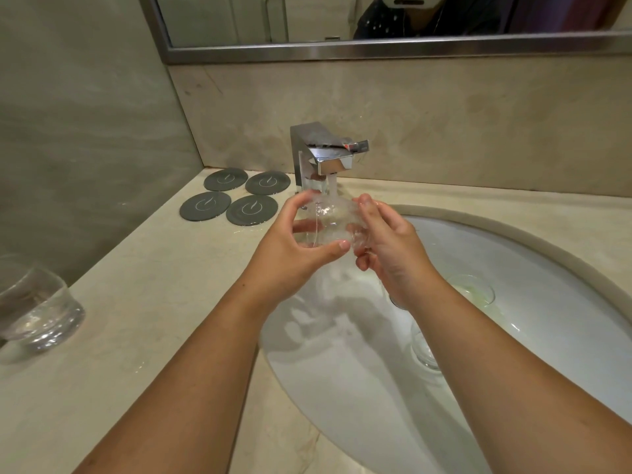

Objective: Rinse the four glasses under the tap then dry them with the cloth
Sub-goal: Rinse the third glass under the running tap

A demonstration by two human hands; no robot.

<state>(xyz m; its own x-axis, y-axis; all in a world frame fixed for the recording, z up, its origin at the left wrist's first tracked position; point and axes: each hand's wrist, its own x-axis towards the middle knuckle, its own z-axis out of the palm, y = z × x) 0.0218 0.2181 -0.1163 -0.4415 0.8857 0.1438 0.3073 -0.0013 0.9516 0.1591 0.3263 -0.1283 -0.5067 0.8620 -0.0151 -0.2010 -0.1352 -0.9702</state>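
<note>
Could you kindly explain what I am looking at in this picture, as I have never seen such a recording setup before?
There is no machine here: a person wears a camera on the head, which looks down at their own arms. The left hand and right hand together grip a clear glass under the running tap. On the stone counter lie four grey coasters, and another glass stands at the far left. In the white sink sit a third glass and a fourth glass.
</note>
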